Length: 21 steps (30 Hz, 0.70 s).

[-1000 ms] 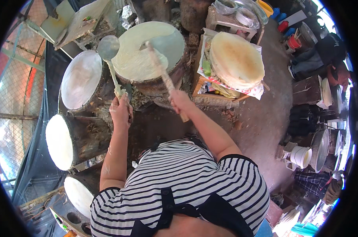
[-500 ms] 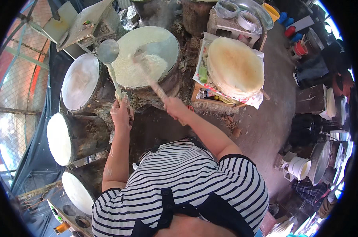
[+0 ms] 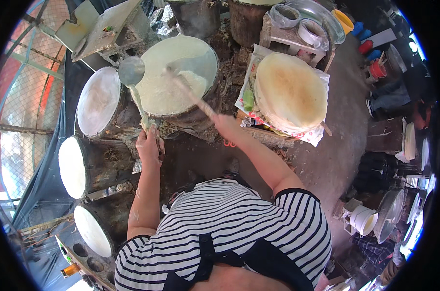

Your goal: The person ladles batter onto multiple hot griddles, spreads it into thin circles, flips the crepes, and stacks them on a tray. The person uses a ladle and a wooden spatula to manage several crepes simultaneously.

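Pale batter (image 3: 164,94) coats most of a large round griddle (image 3: 206,58) in front of me; a greyer patch shows at its right. My right hand (image 3: 227,127) is closed round the handle of a wooden batter spreader (image 3: 196,98), whose head rests on the batter near the middle. At the griddle's left, my left hand (image 3: 150,145) grips the batter-smeared handle of a metal ladle (image 3: 131,71). The ladle's round bowl is raised beside the griddle's left rim.
Right of the griddle, a stack of large flatbreads (image 3: 290,92) lies on a cloth-covered stand, beside a green object (image 3: 248,100). More round griddles (image 3: 99,102) on drum-like bases line my left. A low table (image 3: 108,34) stands far left. At right are buckets (image 3: 365,218) and another person's legs (image 3: 392,99).
The batter has spread wider and flatter across the griddle. My right hand has moved a little to the right with the spreader. The left hand and ladle stay almost in place.
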Available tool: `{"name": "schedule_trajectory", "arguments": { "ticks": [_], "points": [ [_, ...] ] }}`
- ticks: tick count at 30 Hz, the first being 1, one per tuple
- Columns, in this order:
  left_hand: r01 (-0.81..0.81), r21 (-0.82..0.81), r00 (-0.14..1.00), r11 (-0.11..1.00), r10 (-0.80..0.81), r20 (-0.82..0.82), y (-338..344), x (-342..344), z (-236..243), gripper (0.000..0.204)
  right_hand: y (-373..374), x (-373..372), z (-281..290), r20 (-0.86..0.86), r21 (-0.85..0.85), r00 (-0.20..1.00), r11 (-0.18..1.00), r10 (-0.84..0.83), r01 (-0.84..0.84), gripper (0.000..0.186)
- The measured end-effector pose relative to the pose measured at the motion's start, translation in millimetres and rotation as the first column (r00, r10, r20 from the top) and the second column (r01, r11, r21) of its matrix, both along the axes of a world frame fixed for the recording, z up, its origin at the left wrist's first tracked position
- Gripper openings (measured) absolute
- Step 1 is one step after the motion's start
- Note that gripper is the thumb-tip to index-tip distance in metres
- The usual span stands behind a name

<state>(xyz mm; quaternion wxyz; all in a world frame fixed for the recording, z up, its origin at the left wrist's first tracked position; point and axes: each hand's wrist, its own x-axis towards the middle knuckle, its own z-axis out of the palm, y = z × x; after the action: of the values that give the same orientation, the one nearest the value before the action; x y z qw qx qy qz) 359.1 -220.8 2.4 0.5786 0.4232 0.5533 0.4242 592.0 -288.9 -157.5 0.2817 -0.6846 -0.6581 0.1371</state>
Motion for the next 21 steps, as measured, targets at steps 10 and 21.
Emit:
{"name": "schedule_trajectory", "arguments": {
  "ticks": [10,21],
  "points": [
    [-0.022,-0.046,0.999,0.999,0.023,0.034,0.2,3.1,-3.6,0.018,12.0,33.3,26.9,0.172,-0.056,0.985,0.998,0.032,-0.022,0.016],
    [-0.007,-0.060,1.000,0.998,0.008,0.020,19.8,-20.7,-14.0,0.019,48.0,80.4,57.6,0.238,-0.160,0.971,0.986,-0.001,0.040,0.025]
  ]
}}
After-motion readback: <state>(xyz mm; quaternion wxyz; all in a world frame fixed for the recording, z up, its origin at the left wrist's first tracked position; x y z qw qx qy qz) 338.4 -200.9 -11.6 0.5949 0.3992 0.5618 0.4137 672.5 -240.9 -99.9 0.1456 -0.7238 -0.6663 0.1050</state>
